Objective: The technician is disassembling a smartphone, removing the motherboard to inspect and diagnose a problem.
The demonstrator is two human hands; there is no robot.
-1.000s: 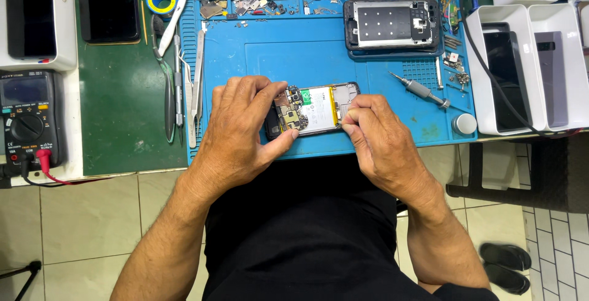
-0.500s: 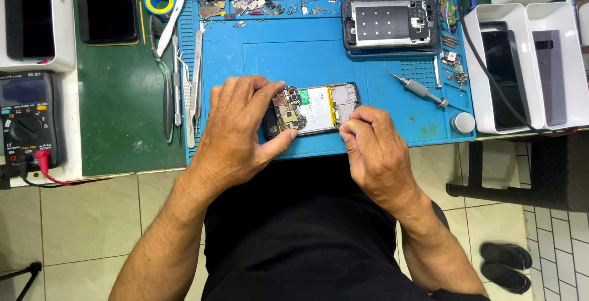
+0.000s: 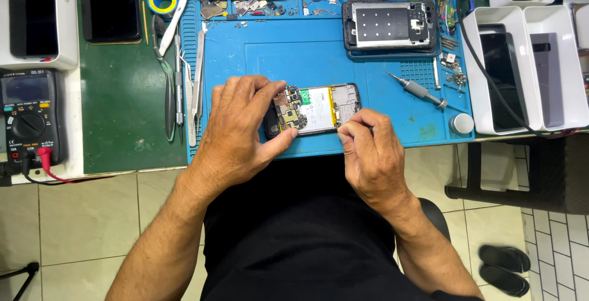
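An opened phone [image 3: 316,110] with its back cover off lies on the blue work mat [image 3: 294,56], showing a white battery and a circuit board. My left hand [image 3: 242,129] grips the phone's left end, thumb under its near edge and fingers over the top. My right hand [image 3: 368,154] pinches at the phone's lower right corner with thumb and forefinger; whether a small part is between the fingertips cannot be told.
A second opened phone [image 3: 389,26] lies at the mat's back right. A screwdriver [image 3: 417,89] rests right of the phone. Tweezers and spudgers [image 3: 184,74] line the mat's left edge. A multimeter [image 3: 27,120] sits far left, white trays [image 3: 527,62] far right.
My right hand has drawn slightly toward me, from over the phone's right end to its lower right corner. The left hand keeps its hold.
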